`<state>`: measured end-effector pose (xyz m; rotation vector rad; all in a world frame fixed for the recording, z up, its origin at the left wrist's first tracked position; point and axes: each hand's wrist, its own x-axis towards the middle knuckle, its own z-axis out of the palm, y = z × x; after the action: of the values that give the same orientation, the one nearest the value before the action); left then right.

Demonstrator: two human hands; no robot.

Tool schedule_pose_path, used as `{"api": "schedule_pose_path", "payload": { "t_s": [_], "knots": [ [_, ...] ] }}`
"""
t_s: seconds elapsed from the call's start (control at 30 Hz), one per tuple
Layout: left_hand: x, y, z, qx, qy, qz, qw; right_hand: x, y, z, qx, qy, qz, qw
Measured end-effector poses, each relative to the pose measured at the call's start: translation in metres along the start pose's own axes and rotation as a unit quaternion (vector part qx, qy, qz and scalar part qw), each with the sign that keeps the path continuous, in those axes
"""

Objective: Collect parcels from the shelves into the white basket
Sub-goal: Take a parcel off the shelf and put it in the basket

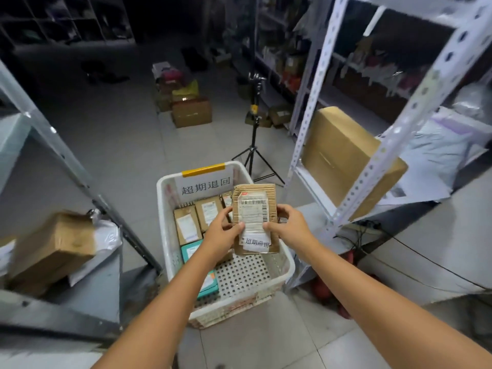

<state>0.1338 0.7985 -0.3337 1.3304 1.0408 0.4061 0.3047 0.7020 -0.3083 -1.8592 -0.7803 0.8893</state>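
Midway through collection, we held a flat brown parcel [254, 217] over the white basket [162, 209].
Our left hand [222, 230] and right hand [288, 225] each gripped a side edge, fingers curled round it, label upward, above the basket's bare perforated floor. Several small parcels [187, 227] lay inside; boxes on the right shelf [343, 155] and left shelf [53, 251] sat uncollected, so we judged the task partly done.

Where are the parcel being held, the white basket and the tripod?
held parcel [253, 217]: head view, on its shipping label.
white basket [165, 222]: head view, on its left wall.
tripod [254, 134]: head view, on its centre pole.
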Motion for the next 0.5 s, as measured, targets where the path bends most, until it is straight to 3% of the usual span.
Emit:
{"api": "schedule_pose_path", "payload": {
  "t_s": [0.5],
  "knots": [
    [0.102, -0.062, 0.014, -0.023, 0.09, -0.102, 0.99, 0.128, 0.06, 0.032, -0.066, -0.099, 0.033, 0.992]
  ]
}}
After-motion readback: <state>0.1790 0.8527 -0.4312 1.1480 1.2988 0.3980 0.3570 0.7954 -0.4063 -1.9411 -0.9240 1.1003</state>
